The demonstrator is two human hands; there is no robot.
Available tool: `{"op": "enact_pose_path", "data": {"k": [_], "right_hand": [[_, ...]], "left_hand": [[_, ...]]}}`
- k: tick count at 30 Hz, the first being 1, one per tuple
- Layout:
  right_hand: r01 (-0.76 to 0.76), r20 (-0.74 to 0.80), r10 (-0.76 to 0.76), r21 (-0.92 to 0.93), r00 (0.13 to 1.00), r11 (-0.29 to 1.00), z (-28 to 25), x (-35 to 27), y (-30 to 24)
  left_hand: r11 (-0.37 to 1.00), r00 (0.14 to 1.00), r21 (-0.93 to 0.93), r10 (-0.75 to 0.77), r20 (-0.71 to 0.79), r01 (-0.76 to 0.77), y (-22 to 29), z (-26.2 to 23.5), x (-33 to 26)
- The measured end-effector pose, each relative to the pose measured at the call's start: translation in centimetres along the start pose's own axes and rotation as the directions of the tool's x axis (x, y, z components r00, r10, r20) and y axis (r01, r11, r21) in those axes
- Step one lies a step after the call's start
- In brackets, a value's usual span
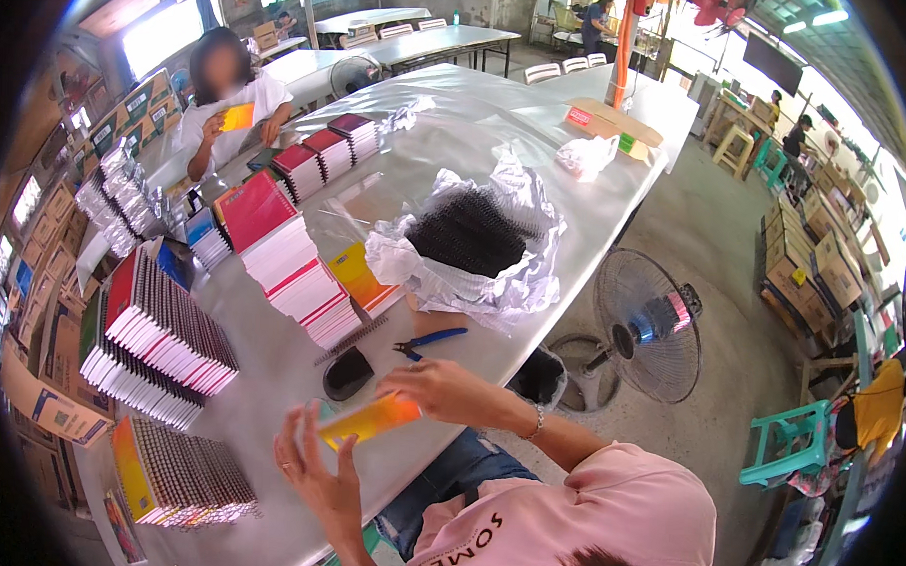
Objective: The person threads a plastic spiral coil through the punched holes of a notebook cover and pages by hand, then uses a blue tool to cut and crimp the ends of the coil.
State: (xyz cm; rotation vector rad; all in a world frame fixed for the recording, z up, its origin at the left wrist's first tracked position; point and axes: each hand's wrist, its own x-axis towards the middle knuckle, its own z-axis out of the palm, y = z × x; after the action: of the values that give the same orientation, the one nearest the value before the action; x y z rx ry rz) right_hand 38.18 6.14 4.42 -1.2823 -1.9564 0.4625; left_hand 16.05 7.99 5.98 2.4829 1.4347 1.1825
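Note:
Close to my body, a yellow-orange notebook (371, 420) is held up, tilted, over the near edge of the table. My left hand (312, 473) grips its left end, thumb on the near side and fingers around the far side. My right hand (434, 390) has its fingers closed at the right end. Just beyond my hands lie a dark rounded object (348, 375), blue-handled pliers (433, 338) and a loose spiral coil (353, 339). Farther off, black binding coils (470, 231) are heaped in crumpled white wrapping (546, 248).
Stacked red notebooks (294, 267) stand mid-table; spiral-bound piles (172, 333) and yellow-covered ones (182, 473) stand left. A person (230, 101) across the table holds a yellow-orange notebook. A floor fan (646, 328) and teal stool (789, 442) are at right.

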Motion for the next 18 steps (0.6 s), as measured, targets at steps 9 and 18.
{"op": "enact_pose_path", "data": {"k": [9,18], "right_hand": [[-0.086,-0.244,0.103,0.078,0.964,0.993,-3.9,2.1,4.7],[-0.582,-0.659,0.199,-0.434,0.726,0.688,-7.7,7.2,17.3]], "left_hand": [[1.0,0.973,-0.019,-0.01,0.232,0.015,-3.6,-0.6,-3.3],[0.836,0.891,0.546,-0.212,0.402,-0.047,-5.2,-1.9,-5.8]]}}
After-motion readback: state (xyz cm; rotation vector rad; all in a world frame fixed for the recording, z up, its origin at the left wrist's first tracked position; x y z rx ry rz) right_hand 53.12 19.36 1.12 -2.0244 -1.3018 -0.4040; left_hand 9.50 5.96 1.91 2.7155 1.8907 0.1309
